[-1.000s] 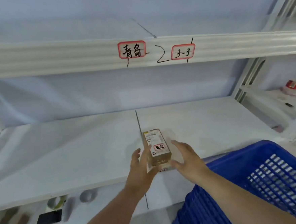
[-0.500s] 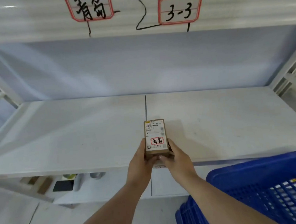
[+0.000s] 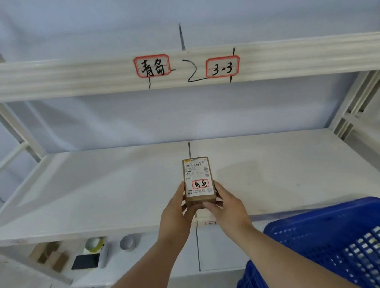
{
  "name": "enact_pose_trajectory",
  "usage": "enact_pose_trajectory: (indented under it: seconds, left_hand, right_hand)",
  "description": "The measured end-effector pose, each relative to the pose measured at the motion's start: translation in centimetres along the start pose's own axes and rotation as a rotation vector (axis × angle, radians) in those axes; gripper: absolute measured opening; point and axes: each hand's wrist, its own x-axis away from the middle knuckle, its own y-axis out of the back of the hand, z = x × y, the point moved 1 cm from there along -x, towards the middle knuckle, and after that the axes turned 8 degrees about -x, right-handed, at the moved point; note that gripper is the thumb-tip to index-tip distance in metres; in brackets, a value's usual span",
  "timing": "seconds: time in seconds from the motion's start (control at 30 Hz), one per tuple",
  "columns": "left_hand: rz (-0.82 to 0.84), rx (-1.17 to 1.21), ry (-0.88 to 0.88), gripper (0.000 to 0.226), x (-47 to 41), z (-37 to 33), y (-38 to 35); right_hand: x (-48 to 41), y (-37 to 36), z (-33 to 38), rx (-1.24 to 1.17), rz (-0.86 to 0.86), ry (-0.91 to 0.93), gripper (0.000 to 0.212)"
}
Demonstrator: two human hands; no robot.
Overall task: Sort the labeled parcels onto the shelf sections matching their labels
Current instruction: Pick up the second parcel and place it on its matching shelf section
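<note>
A small brown parcel (image 3: pixel 198 179) with a white shipping label and a red-framed 青岛 sticker sits over the front middle of the white shelf board (image 3: pixel 86 191), on the black dividing line. My left hand (image 3: pixel 177 212) grips its near left side and my right hand (image 3: pixel 226 206) grips its near right side. On the beam above, a red-framed 青岛 label (image 3: pixel 152 66) marks the left section and a 3-3 label (image 3: pixel 222 66) marks the right section.
A blue plastic basket (image 3: pixel 340 243) fills the lower right, beside my right forearm. The lower shelf holds tape rolls (image 3: pixel 93 244), a black item (image 3: pixel 86 261) and small brown pieces. Shelf uprights stand at both sides.
One second ago my hands were loose around the parcel; both now grip its near end. The view has tilted up, so the section labels sit lower in frame.
</note>
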Motion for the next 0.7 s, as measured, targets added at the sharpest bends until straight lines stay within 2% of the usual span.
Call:
enact_pose_trajectory:
  seconds: [0.4, 0.7]
  left_hand:
    - [-0.056, 0.019, -0.242, 0.073, 8.3, -5.6, 9.4]
    - [-0.101, -0.009, -0.465, 0.068, 14.2, -9.6, 14.0]
  right_hand:
    - [9.0, -1.9, 10.1, 0.005, -0.134, 0.171, 0.058]
    - [16.9, -0.8, 17.4, 0.014, -0.223, 0.297, 0.059]
